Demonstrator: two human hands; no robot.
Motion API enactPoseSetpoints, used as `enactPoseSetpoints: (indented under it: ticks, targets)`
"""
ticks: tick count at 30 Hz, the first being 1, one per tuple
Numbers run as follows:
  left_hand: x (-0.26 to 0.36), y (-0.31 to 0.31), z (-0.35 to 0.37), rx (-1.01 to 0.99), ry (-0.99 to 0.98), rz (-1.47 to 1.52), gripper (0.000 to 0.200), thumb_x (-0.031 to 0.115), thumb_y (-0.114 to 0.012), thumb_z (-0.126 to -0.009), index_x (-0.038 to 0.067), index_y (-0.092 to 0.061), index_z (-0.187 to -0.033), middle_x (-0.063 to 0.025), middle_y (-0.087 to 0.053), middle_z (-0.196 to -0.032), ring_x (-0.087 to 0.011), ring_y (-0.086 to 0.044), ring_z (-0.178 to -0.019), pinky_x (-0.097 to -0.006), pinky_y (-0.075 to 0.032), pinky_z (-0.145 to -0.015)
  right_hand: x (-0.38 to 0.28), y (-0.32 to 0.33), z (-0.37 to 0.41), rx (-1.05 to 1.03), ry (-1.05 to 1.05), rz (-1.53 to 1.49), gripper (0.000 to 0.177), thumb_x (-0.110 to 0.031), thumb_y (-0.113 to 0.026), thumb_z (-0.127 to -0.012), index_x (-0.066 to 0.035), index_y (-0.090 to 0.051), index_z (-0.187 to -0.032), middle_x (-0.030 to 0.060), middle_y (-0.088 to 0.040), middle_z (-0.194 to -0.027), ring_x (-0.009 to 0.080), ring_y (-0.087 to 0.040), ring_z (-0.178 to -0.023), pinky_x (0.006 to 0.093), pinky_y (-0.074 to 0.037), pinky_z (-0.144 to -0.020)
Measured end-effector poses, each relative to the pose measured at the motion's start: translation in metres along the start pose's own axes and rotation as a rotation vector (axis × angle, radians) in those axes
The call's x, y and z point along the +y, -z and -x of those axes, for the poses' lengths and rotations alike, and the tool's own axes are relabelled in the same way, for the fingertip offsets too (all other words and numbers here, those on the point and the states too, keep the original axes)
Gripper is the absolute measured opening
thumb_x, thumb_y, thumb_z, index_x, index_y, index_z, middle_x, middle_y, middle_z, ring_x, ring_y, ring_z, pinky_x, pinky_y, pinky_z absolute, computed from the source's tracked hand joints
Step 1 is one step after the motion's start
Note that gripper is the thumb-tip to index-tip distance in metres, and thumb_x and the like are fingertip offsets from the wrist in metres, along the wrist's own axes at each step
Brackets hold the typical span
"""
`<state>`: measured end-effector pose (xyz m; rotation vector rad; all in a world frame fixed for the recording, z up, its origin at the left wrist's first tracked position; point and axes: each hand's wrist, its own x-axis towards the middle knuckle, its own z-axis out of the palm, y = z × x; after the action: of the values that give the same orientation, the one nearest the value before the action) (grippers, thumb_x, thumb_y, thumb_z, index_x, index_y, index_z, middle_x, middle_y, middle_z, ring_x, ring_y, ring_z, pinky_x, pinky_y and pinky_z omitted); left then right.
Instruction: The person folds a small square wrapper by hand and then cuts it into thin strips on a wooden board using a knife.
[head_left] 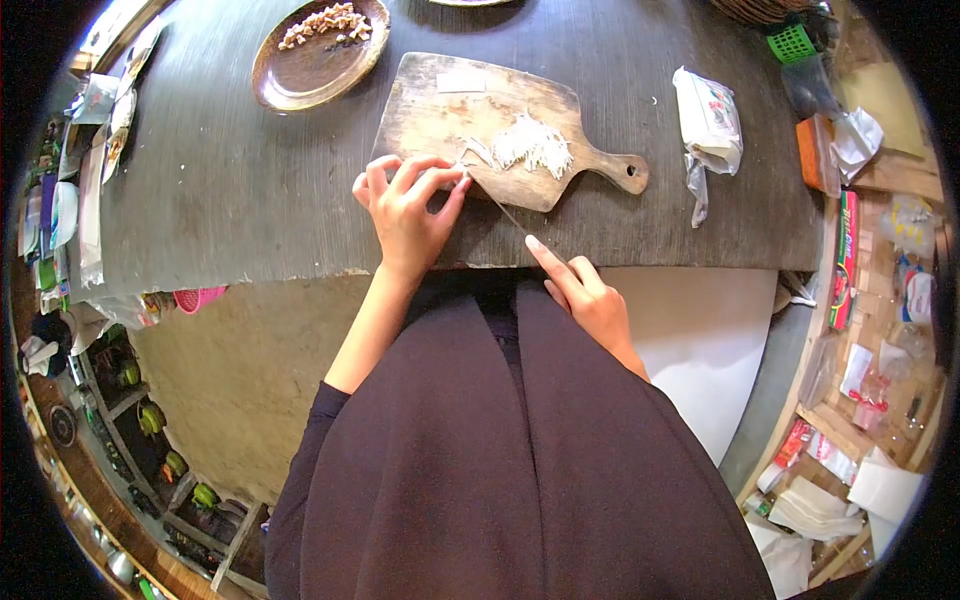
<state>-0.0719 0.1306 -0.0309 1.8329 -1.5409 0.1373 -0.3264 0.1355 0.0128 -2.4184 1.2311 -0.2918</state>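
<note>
A wooden cutting board [430,120] with a holed handle lies on the dark table. On it are a heap of thin white shreds [535,148] and a flat white slab [460,82]. My right hand [592,302] grips a knife [508,214], index finger stretched forward along it; my palm hides the handle. The blade slants up and left to the board's near edge. Close to its tip, my left hand [412,205] has thumb and fingertips drawn together at the board's near left corner. Whatever those fingertips press is hidden, with a few white strips just beyond them.
Back left, a brown plate [310,78] holds small diced brown pieces [328,24]. A white plastic packet [708,120] lies right of the board handle. An orange container [818,155] stands at the table's right edge. Another plate's rim shows at the far edge of view.
</note>
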Motion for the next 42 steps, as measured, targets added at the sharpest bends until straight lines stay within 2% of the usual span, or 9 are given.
enactPoseSetpoints:
  ticks: [7,11,13,14,16,26,38,40,42]
  targets:
    - [0.0,-0.001,0.001,0.005,0.0,-0.011,0.014,0.025,-0.086,-0.078,0.023,-0.078,-0.09,0.0108,-0.073,-0.105,-0.0227,-0.054,-0.111,-0.0423,-0.031,-0.102,-0.004,-0.005,-0.023,0.068,0.034,0.01,0.064,-0.018,-0.068,-0.094,-0.04,-0.049,-0.151,0.0081,-0.054,-0.086,0.0275,-0.066,-0.059,0.041,-0.058,-0.056]
    - [0.0,0.0,0.001,0.004,0.003,0.001,0.015,0.024,-0.086,-0.077,0.023,-0.078,-0.09,0.0107,-0.073,-0.105,-0.0227,-0.054,-0.111,-0.0423,-0.031,-0.102,-0.007,-0.002,-0.02,0.03,0.05,0.042,0.064,-0.018,-0.068,-0.094,-0.039,-0.049,-0.152,0.0085,-0.054,-0.086,0.0281,-0.066,-0.059,0.0409,-0.058,-0.055]
    - [0.0,0.0,0.001,0.004,0.007,0.002,0.015,0.024,-0.086,-0.077,0.023,-0.078,-0.09,0.0105,-0.073,-0.106,-0.0229,-0.054,-0.112,-0.0425,-0.031,-0.102,-0.009,0.001,-0.021,-0.079,-0.041,-0.016,0.064,-0.012,-0.066,-0.095,-0.038,-0.05,-0.151,0.0075,-0.056,-0.089,0.0309,-0.066,-0.069,0.044,-0.058,-0.065]
    - [0.0,0.0,0.001,0.005,0.008,0.002,0.015,0.024,-0.086,-0.077,0.023,-0.078,-0.09,0.0105,-0.073,-0.106,-0.0229,-0.054,-0.112,-0.0425,-0.031,-0.102,-0.008,-0.001,-0.021,-0.08,-0.039,-0.014,0.064,-0.012,-0.066,-0.095,-0.038,-0.05,-0.151,0.0075,-0.056,-0.089,0.0309,-0.066,-0.069,0.044,-0.058,-0.065]
    - [0.0,0.0,0.001,-0.004,0.011,-0.004,0.015,0.023,-0.085,-0.077,0.022,-0.078,-0.09,0.0104,-0.073,-0.106,-0.0232,-0.054,-0.112,-0.0428,-0.031,-0.102,-0.003,-0.007,-0.021,0.035,0.067,-0.012,0.064,-0.018,-0.067,-0.094,-0.039,-0.048,-0.152,0.0084,-0.054,-0.086,0.0287,-0.065,-0.058,0.041,-0.058,-0.054]
    - [-0.001,-0.001,0.001,-0.014,0.003,-0.015,0.015,0.024,-0.085,-0.077,0.024,-0.079,-0.091,0.0107,-0.073,-0.107,-0.023,-0.054,-0.112,-0.0425,-0.031,-0.102,0.0,-0.015,-0.015,0.044,0.054,-0.048,0.067,-0.017,-0.069,-0.093,-0.04,-0.048,-0.152,0.0074,-0.053,-0.085,0.0284,-0.064,-0.057,0.0415,-0.058,-0.054]
    - [0.0,-0.003,0.001,0.02,-0.002,0.009,0.012,0.028,-0.084,-0.078,0.025,-0.077,-0.088,0.0121,-0.072,-0.103,-0.0241,-0.053,-0.11,-0.0443,-0.031,-0.099,0.002,0.0,-0.013,0.015,0.01,-0.013,0.064,-0.02,-0.069,-0.094,-0.039,-0.049,-0.152,0.0069,-0.054,-0.087,0.0292,-0.066,-0.061,0.0434,-0.058,-0.057]
    - [0.001,-0.001,0.0,0.01,0.005,-0.009,0.013,0.026,-0.086,-0.078,0.024,-0.078,-0.089,0.011,-0.073,-0.103,-0.0223,-0.055,-0.11,-0.0422,-0.032,-0.102,0.0,0.001,-0.019,-0.016,-0.071,-0.042,0.063,-0.011,-0.067,-0.095,-0.035,-0.051,-0.151,0.0069,-0.054,-0.087,0.0299,-0.064,-0.067,0.0448,-0.056,-0.064]
    - [0.0,-0.001,0.0,0.008,0.005,-0.006,0.013,0.025,-0.086,-0.078,0.024,-0.078,-0.089,0.0108,-0.073,-0.103,-0.0223,-0.054,-0.111,-0.0422,-0.032,-0.102,0.001,0.001,-0.017,-0.016,-0.043,-0.044,0.063,-0.012,-0.067,-0.095,-0.035,-0.051,-0.152,0.0074,-0.054,-0.087,0.0303,-0.065,-0.067,0.0447,-0.056,-0.064]
